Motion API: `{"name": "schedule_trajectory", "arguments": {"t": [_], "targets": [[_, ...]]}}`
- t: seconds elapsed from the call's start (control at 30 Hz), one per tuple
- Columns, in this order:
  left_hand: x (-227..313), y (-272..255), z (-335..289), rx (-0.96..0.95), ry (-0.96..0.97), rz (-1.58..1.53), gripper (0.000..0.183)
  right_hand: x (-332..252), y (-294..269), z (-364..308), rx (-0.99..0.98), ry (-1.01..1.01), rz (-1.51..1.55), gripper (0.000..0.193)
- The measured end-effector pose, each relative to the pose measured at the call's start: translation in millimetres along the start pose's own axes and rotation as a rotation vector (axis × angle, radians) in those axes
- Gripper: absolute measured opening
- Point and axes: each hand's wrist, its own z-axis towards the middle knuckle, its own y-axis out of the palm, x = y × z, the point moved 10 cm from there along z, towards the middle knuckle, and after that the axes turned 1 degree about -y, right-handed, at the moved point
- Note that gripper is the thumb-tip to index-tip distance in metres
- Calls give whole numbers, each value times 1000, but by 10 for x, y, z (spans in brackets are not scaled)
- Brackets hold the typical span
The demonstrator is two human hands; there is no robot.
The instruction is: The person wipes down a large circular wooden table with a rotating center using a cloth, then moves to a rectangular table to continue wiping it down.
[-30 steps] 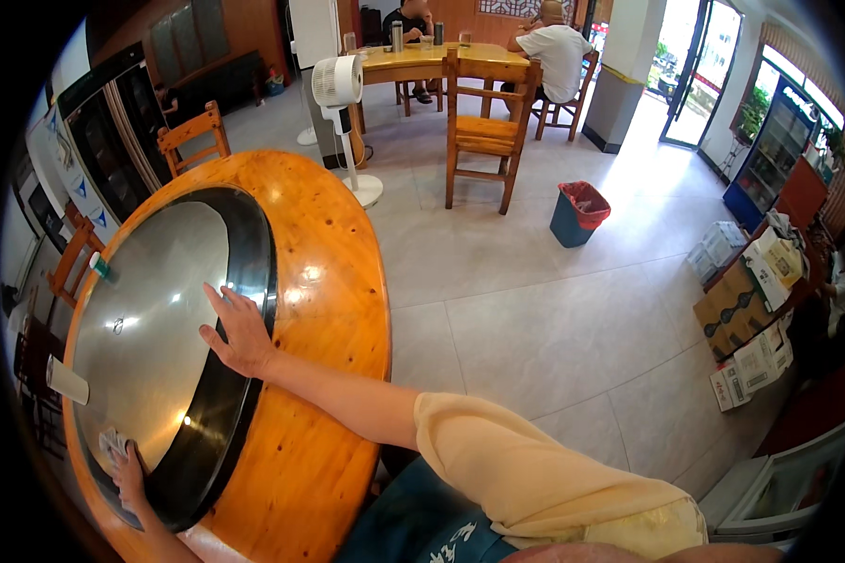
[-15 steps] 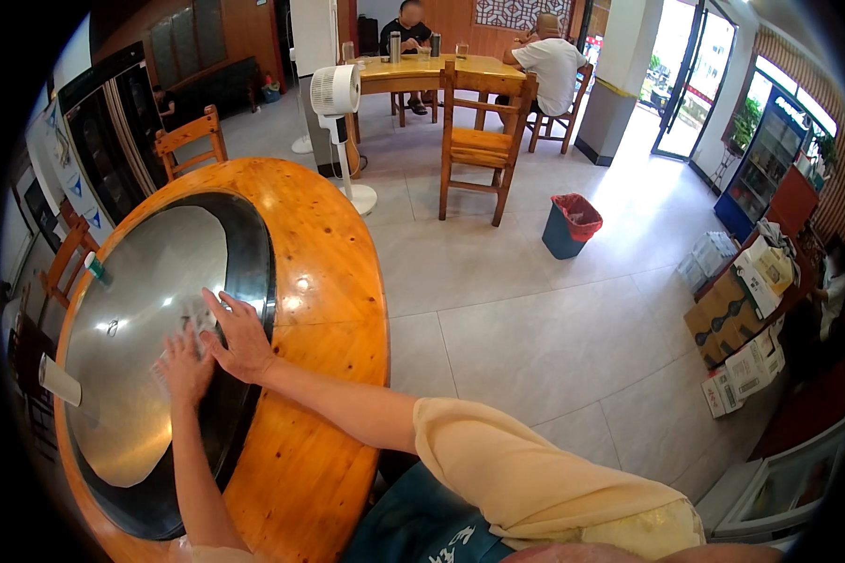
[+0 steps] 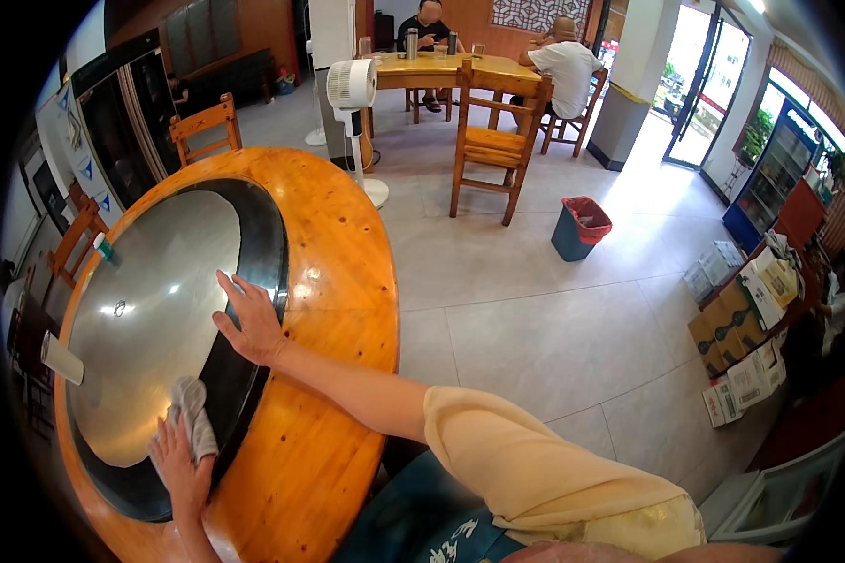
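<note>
A grey cloth (image 3: 195, 419) lies bunched at the near edge of the round metal plate (image 3: 145, 281), partly over its black rim. My left hand (image 3: 180, 462) presses down on the cloth with its fingers stretched along it, keeping hold of it. Farther along the same black rim (image 3: 258, 249), my right hand (image 3: 252, 321) hovers or rests with fingers spread and nothing in them; contact with the surface cannot be made out. Both hands are over the oval wooden table (image 3: 338, 281), into which the plate is set.
A white cup (image 3: 63, 360) and a small green-capped bottle (image 3: 103, 247) stand at the table's left side. Beyond are a white fan (image 3: 352, 86), a wooden chair (image 3: 493, 141) and a lined bin (image 3: 580, 228). Two people sit at another table (image 3: 432, 66). Cardboard boxes (image 3: 728, 333) are stacked at right.
My left hand has moved nearer to me with the cloth, away from my right hand. The right hand has stayed near the rim, its fingers more spread. The view has shifted slightly.
</note>
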Motion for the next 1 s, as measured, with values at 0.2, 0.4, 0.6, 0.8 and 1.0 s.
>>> {"name": "schedule_trajectory", "arguments": {"t": [0.2,0.4,0.6,0.8,1.0], "targets": [[-1152,71,-547,-92,-374,80,72,144,-41,-12,-8,12,-33,70],[-2677,294,-577,-80,-726,199,70,158,-40,23,-8,19,-18,73],[-2484,-87,-220,62,-689,136,68,99,81,17,66,-36,-68,65],[-1798,8,729,95,-616,-30,73,294,-15,50,93,-90,-85,59],[-993,5,1143,103,-581,24,78,70,136,35,-18,-61,25,64]]}}
